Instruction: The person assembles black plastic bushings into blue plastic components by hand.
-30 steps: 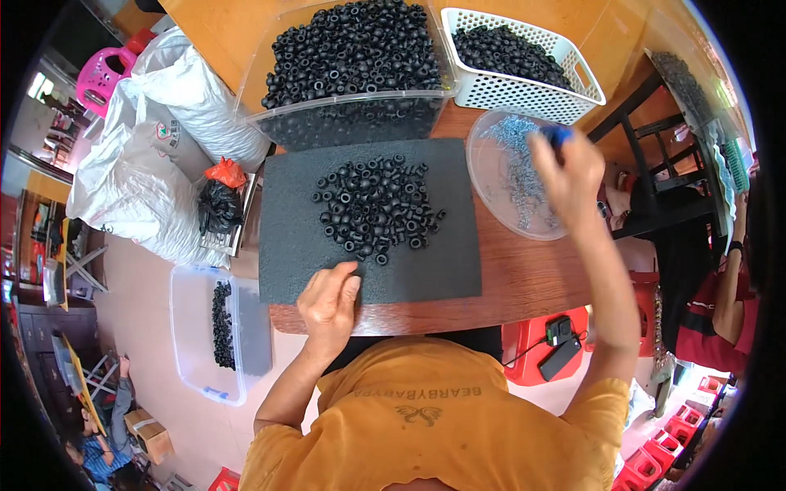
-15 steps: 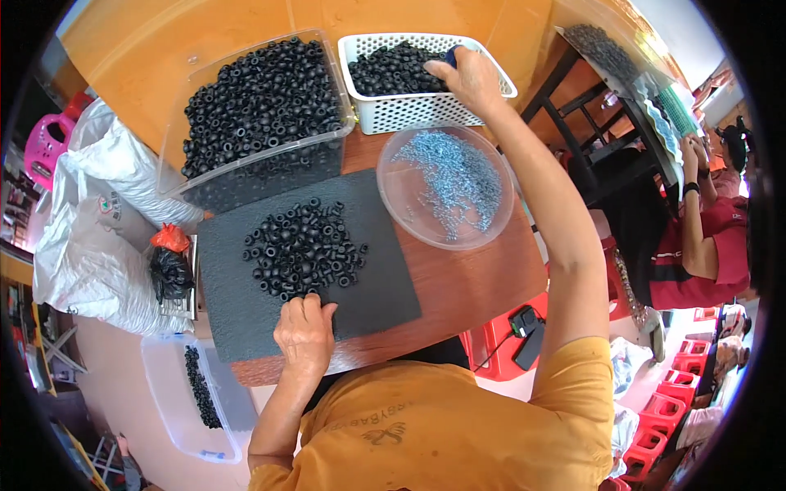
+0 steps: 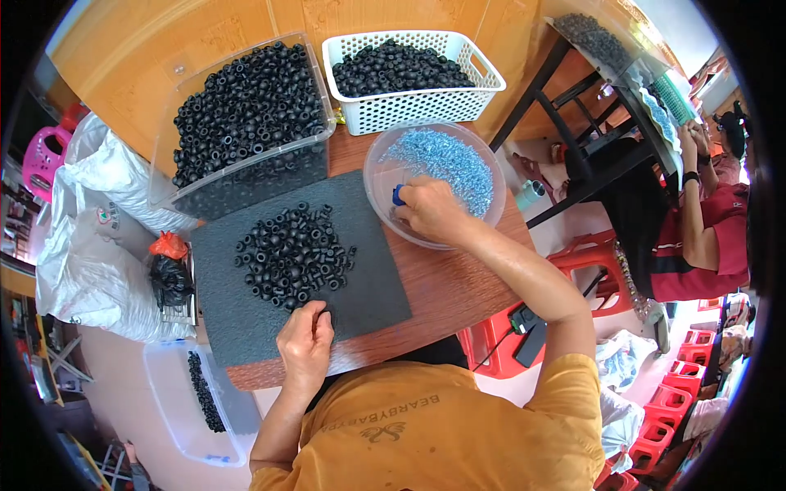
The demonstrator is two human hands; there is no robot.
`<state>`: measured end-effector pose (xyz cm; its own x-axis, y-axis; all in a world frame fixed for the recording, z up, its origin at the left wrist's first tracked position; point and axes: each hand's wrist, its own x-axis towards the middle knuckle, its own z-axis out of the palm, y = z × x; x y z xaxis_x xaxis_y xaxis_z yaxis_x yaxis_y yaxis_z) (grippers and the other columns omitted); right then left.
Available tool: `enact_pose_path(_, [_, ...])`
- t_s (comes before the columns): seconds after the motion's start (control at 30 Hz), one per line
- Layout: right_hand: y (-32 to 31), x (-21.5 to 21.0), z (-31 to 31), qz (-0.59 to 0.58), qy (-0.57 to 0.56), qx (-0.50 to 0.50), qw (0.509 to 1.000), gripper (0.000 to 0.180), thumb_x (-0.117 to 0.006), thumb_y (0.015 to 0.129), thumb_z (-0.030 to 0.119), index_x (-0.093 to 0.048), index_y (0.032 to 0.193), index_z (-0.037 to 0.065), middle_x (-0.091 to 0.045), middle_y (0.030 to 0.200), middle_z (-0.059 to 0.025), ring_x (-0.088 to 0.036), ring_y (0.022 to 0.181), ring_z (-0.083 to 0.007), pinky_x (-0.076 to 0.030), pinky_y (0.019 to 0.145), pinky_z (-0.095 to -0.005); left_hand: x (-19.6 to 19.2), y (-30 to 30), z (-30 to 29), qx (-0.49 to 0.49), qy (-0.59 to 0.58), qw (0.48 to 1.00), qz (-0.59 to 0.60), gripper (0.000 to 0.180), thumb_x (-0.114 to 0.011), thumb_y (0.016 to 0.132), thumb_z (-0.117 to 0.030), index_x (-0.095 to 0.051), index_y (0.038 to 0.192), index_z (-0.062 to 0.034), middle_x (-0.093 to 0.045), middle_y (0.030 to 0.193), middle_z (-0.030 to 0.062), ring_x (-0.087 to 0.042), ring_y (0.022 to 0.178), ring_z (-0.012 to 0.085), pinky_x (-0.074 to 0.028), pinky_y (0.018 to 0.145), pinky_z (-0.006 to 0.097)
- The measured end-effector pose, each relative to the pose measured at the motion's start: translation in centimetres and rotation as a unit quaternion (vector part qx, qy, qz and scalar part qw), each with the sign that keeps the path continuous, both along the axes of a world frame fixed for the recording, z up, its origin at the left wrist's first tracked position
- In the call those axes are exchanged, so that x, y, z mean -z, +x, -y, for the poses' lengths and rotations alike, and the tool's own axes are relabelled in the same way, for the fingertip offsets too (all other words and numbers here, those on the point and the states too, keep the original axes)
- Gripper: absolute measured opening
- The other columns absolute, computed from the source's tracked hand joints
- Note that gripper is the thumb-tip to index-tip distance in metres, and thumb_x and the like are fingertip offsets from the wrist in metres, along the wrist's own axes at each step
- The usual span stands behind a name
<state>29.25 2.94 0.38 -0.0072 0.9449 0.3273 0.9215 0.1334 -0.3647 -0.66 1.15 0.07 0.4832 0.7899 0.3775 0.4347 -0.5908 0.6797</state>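
We observe the right hand [image 3: 430, 211] inside the round clear plastic bowl [image 3: 378, 176], at the 7 o'clock edge of its heap of small silvery-blue metal screws [image 3: 450, 168]. The fingers are curled around a small blue object [image 3: 399, 195]; we cannot tell what it is, nor whether a screw is pinched with it.

The left hand [image 3: 307, 344] rests at the near edge of the dark grey rubber mat [image 3: 246, 323], fingertips closed on one black rubber ring [image 3: 322, 312], at 6 o'clock from the loose pile of black rubber grommets [image 3: 293, 254].

In our judgement the step in hand is picking a screw to pair with the held ring. That calls for lifting a single screw clear and bringing both hands together over the mat.

The ring is round and shows no clear long axis; which way its bore faces is hidden. The screws lie at mixed headings.

A clear plastic tub of grommets [image 3: 246, 114] stands at 11 o'clock of the mat, and a white perforated basket [image 3: 409, 102] at 1 o'clock, both on the wooden table [image 3: 442, 290].
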Motion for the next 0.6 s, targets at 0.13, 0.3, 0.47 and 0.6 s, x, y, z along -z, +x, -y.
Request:
enact_pose_path(0.13, [-1.0, 0.0, -0.9, 0.036, -0.035, 0.001, 0.999, 0.008, -0.061, 0.069, 0.005, -0.060, 0.070, -0.002, -0.059, 0.074, -0.0238, -0.059, 0.076, -0.0418, -0.047, 0.066, -0.0490, 1.0, -0.9, 0.5, -0.015, -0.324, 0.934, 0.146, 0.025, -0.062, 0.081, 0.006, -0.060, 0.106, 0.0025, -0.065, 0.088, 0.0080, -0.061, 0.071, 0.0118, -0.049, 0.058, 0.023])
enact_pose_path(0.3, [-1.1, 0.3, -0.9, 0.047, -0.044, -0.013, 0.998, 0.009, -0.059, 0.071, 0.004, -0.060, 0.076, -0.003, -0.060, 0.077, -0.0249, -0.060, 0.077, -0.0417, -0.048, 0.067, -0.0488, -0.4, 0.0, 0.2, 0.005, -0.465, 0.849, 0.250, 0.022, -0.059, 0.086, 0.002, -0.060, 0.108, 0.0032, -0.065, 0.092, 0.0098, -0.061, 0.072, 0.0129, -0.051, 0.062, 0.024])
enact_pose_path(0.47, [-2.8, -4.3, 1.6, -0.084, -0.038, 0.055, 0.994, 0.011, -0.064, 0.078, 0.009, -0.062, 0.081, -0.001, -0.061, 0.079, -0.0151, -0.060, 0.073, -0.0309, -0.047, 0.066, -0.0369, -1.0, 0.2, -0.3, 0.034, -0.539, 0.771, 0.337, 0.018, -0.061, 0.087, -0.005, -0.061, 0.102, 0.0052, -0.065, 0.088, 0.0159, -0.062, 0.066, 0.0173, -0.052, 0.057, 0.029])
enact_pose_path(0.6, [-6.9, -4.6, 4.2, -0.349, -0.048, 0.019, 0.936, 0.009, -0.064, 0.080, 0.005, -0.064, 0.089, 0.001, -0.060, 0.081, -0.0111, -0.058, 0.073, -0.0211, -0.046, 0.066, -0.0328, -0.6, 0.2, -0.3, 0.061, -0.584, 0.719, 0.371, 0.016, -0.057, 0.089, -0.004, -0.060, 0.104, 0.0033, -0.065, 0.089, 0.0151, -0.061, 0.066, 0.0158, -0.051, 0.058, 0.029])
